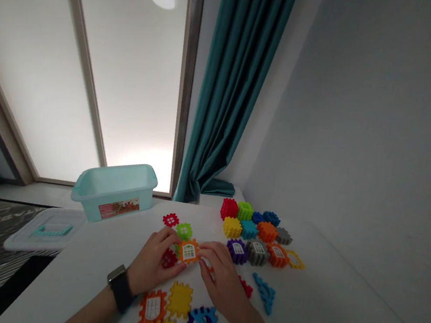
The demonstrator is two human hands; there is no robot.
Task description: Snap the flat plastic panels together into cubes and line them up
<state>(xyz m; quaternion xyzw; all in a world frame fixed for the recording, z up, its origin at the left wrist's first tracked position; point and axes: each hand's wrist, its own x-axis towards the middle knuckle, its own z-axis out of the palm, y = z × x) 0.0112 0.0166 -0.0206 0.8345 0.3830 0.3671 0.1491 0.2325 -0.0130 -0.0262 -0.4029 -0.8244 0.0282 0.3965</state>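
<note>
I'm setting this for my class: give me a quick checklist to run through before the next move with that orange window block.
Left hand and right hand both on the orange window block: ok.
White window insert seated in its frame: ok.
Block joined to the green block behind it: cannot tell.
Space under the hands free of other blocks: not ok, a red block lies there.
Teal plastic bin uncovered: ok.

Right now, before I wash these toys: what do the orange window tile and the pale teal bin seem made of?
The orange window tile looks like moulded hard plastic with a slight sheen, going by its even colour and crisp toothed edges. The pale teal bin also looks like plastic, semi-matte, with smooth moulded walls and a formed rim; which plastic, I cannot tell.
</note>
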